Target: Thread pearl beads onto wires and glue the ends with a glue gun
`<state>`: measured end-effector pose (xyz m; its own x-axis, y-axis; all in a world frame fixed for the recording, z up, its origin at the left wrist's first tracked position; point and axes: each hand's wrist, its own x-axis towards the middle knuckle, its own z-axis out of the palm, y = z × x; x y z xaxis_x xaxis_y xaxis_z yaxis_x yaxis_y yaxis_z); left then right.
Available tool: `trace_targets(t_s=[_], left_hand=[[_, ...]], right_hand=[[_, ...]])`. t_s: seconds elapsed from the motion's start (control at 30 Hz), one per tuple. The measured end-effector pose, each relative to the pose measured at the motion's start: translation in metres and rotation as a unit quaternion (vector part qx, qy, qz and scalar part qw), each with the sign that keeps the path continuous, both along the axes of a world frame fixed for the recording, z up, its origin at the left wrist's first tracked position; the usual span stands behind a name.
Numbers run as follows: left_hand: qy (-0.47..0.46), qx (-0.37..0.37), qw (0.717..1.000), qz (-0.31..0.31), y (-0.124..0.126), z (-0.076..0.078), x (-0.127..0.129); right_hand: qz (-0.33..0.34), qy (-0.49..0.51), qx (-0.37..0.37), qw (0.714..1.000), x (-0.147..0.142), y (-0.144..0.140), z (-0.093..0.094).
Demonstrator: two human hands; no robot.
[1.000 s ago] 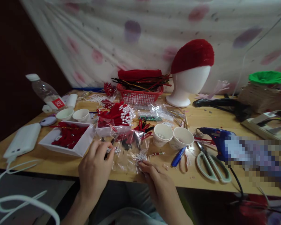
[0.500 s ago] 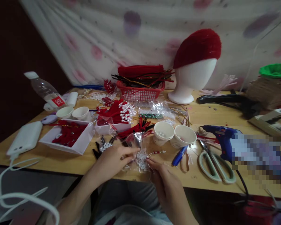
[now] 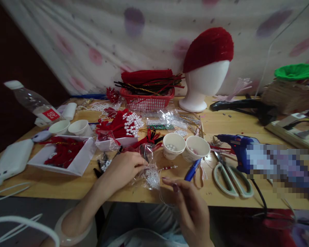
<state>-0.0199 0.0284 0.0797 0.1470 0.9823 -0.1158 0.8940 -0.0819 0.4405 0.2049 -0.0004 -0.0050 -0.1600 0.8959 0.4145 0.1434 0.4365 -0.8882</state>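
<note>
Crinkly clear bag (image 3: 149,164) of white beads lies near the wooden table's (image 3: 67,185) front edge, under your left hand (image 3: 123,168), whose fingers pinch it. Your right hand (image 3: 187,206) hovers just beside, fingers loosely curled, a thin thread at its fingertips. Paper cups (image 3: 185,147) stand behind; spotted cloth (image 3: 92,41) hangs beyond.

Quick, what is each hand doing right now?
Left hand: fingers closed on the clear bag of white beads.
Right hand: pinching a thin thread, off the table.
</note>
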Motion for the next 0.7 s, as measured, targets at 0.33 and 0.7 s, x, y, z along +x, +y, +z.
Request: trace_targets(t_s=[0.33, 0.7], left_hand=[[0.0, 0.048, 0.999, 0.02, 0.023, 0.018, -0.001], [0.018, 0.075, 0.996, 0.053, 0.013, 0.03, -0.018]], right_hand=[[-0.147, 0.152, -0.09, 0.973, -0.004, -0.006, 0.023], [-0.145, 0.09, -0.055, 0.984, 0.005, -0.005, 0.034]])
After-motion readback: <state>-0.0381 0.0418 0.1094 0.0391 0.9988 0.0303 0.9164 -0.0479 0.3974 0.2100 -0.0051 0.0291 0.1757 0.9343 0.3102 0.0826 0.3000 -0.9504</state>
